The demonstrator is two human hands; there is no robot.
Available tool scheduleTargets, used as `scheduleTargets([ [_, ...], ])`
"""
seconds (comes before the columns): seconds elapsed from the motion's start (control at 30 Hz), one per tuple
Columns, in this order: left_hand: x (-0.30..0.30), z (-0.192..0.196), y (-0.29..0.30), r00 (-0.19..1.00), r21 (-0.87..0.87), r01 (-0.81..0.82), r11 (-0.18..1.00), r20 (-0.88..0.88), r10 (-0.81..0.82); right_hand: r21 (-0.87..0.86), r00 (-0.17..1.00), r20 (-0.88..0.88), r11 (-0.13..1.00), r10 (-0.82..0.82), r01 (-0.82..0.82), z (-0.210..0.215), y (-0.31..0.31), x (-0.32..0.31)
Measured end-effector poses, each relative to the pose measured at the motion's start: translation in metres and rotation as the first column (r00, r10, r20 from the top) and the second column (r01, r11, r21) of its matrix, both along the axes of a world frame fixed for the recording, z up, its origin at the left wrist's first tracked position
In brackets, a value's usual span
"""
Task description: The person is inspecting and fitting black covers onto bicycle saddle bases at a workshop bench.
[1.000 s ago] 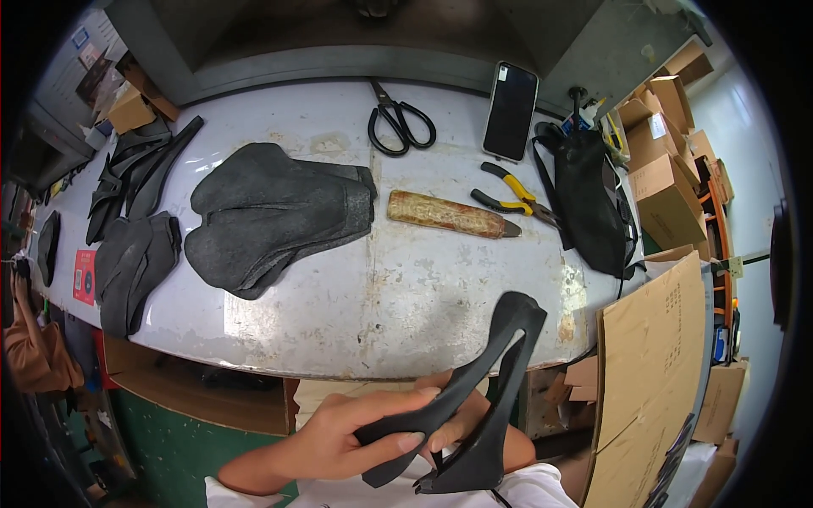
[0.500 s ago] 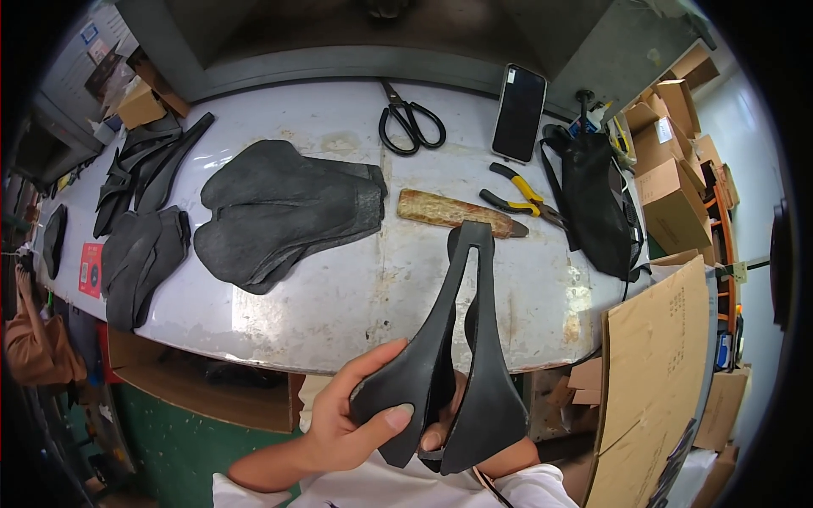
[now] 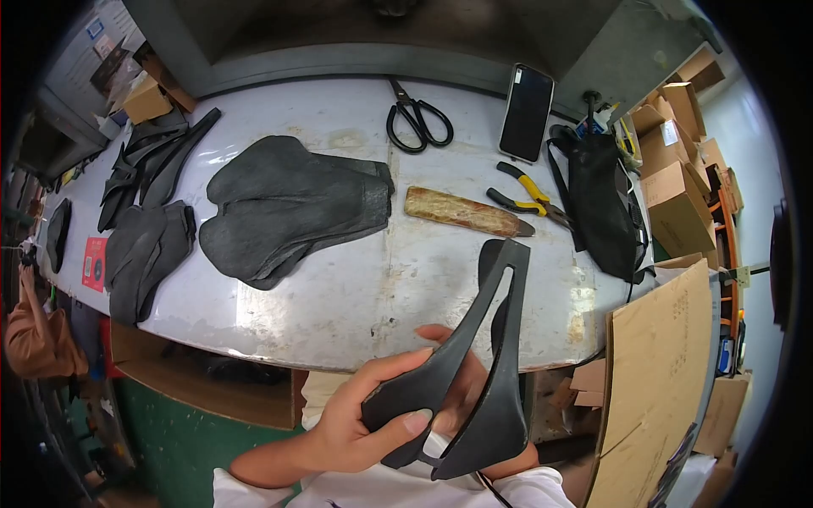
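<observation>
A black bicycle saddle (image 3: 489,391) with a long central slot is held up over the near edge of the table, its narrow nose pointing away and slightly right. My left hand (image 3: 360,423) grips its wide left wing, thumb on top and fingers along the edge. Behind the saddle is my right hand (image 3: 461,394), seen partly through the slot; its fingertips show past the left side, and most of its grip is hidden. Beyond the nose lies a tapered tool with a worn, tape-wrapped handle (image 3: 461,211). A stack of black saddle-shaped covers (image 3: 279,207) lies farther left.
Black-handled scissors (image 3: 417,124), yellow-and-black pliers (image 3: 529,196) and a phone (image 3: 525,114) lie toward the back. A black pouch (image 3: 600,203) sits at right; folded black pieces (image 3: 146,258) at left. Cardboard (image 3: 656,381) stands at the right. Another person's arm (image 3: 32,300) shows far left.
The saddle has tilted, its nose swinging right and slightly nearer, uncovering more of the worn-handled tool. My right hand's fingertips now show past the saddle's left side.
</observation>
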State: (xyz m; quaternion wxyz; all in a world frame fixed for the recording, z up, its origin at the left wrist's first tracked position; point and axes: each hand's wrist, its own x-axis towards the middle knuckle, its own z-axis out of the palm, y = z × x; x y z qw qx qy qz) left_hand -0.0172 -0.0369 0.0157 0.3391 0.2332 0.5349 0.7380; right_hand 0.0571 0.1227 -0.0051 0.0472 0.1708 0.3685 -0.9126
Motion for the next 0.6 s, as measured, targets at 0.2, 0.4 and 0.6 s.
scheduleTargets([
  [0.2,-0.001,-0.003,-0.004,1.0,-0.027,0.0,1.0,-0.02,0.0,0.01,1.0,0.015,1.0,0.023,-0.023,-0.012,-0.007,0.003],
  [0.4,-0.004,0.0,0.016,0.949,0.04,-0.3,0.953,0.111,0.294,-0.695,0.965,-0.198,0.669,0.173,-0.262,-0.047,-0.04,0.034],
  [0.6,0.0,-0.009,0.027,0.856,0.076,-0.508,0.858,0.153,0.493,-0.635,0.956,-0.264,0.724,0.126,-0.27,-0.035,-0.041,0.027],
])
